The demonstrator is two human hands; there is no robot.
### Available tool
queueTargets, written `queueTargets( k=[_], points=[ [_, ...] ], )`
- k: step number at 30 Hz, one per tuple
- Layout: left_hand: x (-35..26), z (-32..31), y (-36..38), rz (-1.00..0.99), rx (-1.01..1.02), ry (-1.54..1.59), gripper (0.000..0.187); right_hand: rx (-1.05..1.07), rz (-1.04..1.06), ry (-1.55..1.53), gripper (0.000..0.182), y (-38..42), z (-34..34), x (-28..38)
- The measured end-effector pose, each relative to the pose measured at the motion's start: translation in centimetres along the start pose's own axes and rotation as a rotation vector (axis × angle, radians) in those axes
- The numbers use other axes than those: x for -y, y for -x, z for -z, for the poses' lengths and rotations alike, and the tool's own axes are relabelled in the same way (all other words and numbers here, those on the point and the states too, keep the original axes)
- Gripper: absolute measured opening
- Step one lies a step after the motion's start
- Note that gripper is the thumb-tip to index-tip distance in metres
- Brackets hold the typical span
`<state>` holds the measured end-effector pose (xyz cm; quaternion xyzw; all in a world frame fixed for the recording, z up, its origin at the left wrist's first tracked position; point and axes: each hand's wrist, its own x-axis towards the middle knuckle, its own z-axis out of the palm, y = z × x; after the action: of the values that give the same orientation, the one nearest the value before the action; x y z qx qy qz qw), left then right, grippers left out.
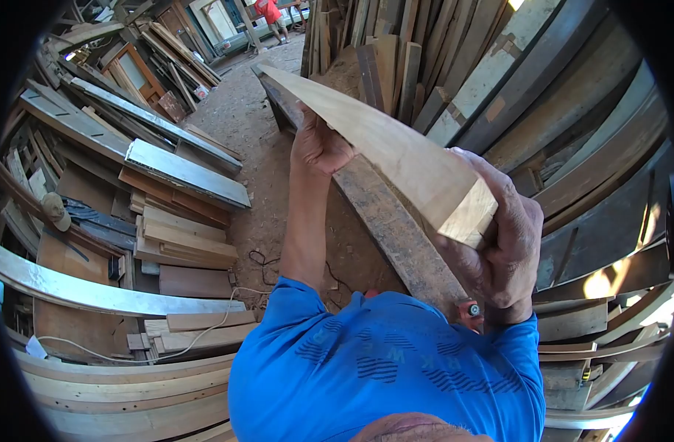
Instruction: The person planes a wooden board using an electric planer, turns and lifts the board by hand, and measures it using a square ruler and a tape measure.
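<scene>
Wooden beam [410,158]: stiff, kinda hefty I'd guess
Best hold: both sides
My left hand [323,149]: gripping farther out
My right hand [519,239]: clamped round near end

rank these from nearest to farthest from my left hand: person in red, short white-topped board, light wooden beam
1. light wooden beam: in the left hand
2. short white-topped board: off to the left, on the stacked wood
3. person in red: far ahead, in the background
</scene>
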<state>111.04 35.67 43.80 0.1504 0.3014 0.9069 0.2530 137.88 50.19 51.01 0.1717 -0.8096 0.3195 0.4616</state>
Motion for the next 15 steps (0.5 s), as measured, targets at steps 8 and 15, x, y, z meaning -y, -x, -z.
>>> queueTargets(
  k=[8,15],
  points=[
    [-0.3,4.1,-4.2,0.051,0.03,-0.22,0.085,-0.218,-0.201,-0.233,0.057,0.9,-4.5,-0.8],
    [-0.4,6.3,-5.4,0.023,0.078,-0.203,0.086,-0.25,-0.132,-0.207,0.058,0.1,-5.7,-1.7]
  ],
)
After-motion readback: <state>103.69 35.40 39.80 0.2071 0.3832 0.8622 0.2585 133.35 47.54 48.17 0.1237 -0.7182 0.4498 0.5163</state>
